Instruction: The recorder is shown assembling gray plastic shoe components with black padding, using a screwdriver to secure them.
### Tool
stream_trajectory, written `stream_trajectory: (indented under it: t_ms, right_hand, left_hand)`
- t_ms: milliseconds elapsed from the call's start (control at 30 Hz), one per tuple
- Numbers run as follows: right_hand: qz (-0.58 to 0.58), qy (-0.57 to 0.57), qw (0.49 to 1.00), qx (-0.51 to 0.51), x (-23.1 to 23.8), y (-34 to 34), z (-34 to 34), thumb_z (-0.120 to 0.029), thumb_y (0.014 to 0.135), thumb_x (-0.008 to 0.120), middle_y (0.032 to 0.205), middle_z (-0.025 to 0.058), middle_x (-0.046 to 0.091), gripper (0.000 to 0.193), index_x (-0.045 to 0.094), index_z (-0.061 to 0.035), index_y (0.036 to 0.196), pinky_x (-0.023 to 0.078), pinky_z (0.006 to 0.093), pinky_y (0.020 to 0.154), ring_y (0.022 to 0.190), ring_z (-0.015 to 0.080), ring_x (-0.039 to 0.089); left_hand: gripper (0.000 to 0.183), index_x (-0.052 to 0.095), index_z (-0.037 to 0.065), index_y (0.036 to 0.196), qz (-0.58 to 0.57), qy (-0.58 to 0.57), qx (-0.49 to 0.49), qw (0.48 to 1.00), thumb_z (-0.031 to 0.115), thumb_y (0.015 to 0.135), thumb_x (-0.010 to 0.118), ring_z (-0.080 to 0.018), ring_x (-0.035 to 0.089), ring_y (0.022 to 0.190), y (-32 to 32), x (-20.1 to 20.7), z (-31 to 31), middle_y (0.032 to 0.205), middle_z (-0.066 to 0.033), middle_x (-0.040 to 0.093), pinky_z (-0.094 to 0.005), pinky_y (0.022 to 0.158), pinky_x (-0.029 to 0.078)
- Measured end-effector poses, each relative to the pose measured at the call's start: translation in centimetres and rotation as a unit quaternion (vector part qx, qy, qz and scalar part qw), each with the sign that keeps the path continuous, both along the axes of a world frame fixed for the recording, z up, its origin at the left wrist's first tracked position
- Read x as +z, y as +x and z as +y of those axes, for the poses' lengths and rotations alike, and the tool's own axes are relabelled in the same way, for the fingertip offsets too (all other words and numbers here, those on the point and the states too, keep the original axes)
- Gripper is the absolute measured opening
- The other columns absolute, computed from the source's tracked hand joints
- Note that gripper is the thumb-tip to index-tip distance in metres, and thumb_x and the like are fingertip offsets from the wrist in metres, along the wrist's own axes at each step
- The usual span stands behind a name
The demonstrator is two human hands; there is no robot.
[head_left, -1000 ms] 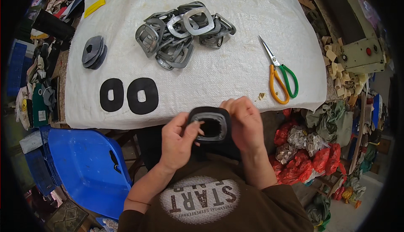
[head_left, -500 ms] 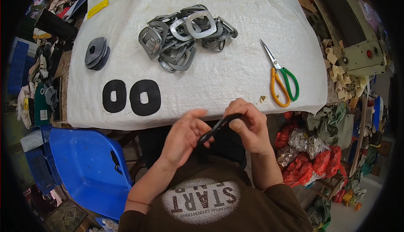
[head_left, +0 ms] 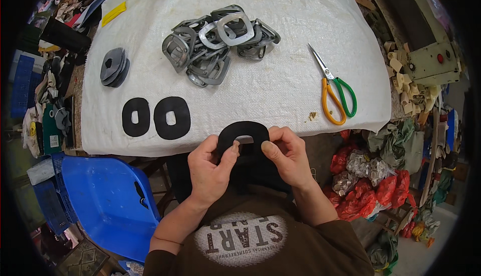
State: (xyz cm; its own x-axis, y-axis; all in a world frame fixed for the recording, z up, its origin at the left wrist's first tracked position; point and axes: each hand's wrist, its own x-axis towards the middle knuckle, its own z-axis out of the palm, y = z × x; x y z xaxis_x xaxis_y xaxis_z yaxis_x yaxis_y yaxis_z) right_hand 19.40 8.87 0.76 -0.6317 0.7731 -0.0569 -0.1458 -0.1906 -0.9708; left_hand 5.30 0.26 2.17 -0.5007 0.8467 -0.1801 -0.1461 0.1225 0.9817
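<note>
Between my two hands, just off the table's near edge, is a black rounded ring-shaped piece (head_left: 243, 127) with its broad face in view. A thin grey edge shows along its opening. My left hand (head_left: 211, 170) pinches its left side, the thumb lying by the opening. The right side is gripped between the thumb and fingers of my right hand (head_left: 291, 158). On the table to the left lie two flat black rings, one (head_left: 182, 118) nearer my hands and another (head_left: 128, 117) beside it, each with a squarish hole.
A heap of grey metal buckle frames (head_left: 203, 65) lies mid-table on a white woven sheet (head_left: 280, 85). Scissors (head_left: 333, 93) with yellow and green handles lie right. Grey discs (head_left: 114, 67) are stacked left. A blue tub (head_left: 100, 201) stands lower left; red bags (head_left: 358, 196) sit lower right.
The black ring has turned from edge-on to broad face in view. My left hand, its fingers looser before, now pinches its left side; my right hand has kept its hold.
</note>
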Motion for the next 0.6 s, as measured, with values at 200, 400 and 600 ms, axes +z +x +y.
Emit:
stream_trajectory:
  t_ms: [200,400,600]
  right_hand:
    - [0.002,0.005,1.000,-0.011,-0.2,0.1,-0.1,-0.012,0.087,0.057,0.076,-0.0015,0.045,0.014,0.048,-0.0028,0.081,0.033,0.0196,0.060,0.067,0.0052,0.038]
    - [0.125,-0.158,0.979,0.017,-1.9,0.1,-0.3,-0.014,0.085,0.060,0.082,0.0049,0.053,0.015,0.050,-0.0035,0.082,0.039,0.0260,0.070,0.075,0.0114,0.048]
    - [0.162,-0.206,0.963,0.068,-1.8,0.2,-0.3,-0.020,0.081,0.066,0.089,0.0123,0.062,0.022,0.052,-0.0030,0.085,0.044,0.0343,0.082,0.089,0.0206,0.058]
  left_hand:
    - [0.016,0.060,-0.006,0.091,-0.064,0.023,-0.005,0.998,0.010,0.088,0.054,-0.0053,0.052,0.068,0.2,0.1,0.1,0.077,-0.0038,0.060,-0.0187,0.062,0.042]
    - [0.019,0.060,-0.006,0.094,-0.143,0.058,-0.034,0.987,0.010,0.089,0.052,-0.0072,0.053,0.071,-0.4,-0.9,-0.3,0.082,-0.0055,0.062,-0.0203,0.065,0.043]
    - [0.019,0.061,-0.006,0.094,-0.166,0.083,-0.030,0.982,0.009,0.088,0.053,-0.0077,0.053,0.070,-0.4,-0.6,-0.2,0.080,-0.0055,0.062,-0.0206,0.065,0.043]
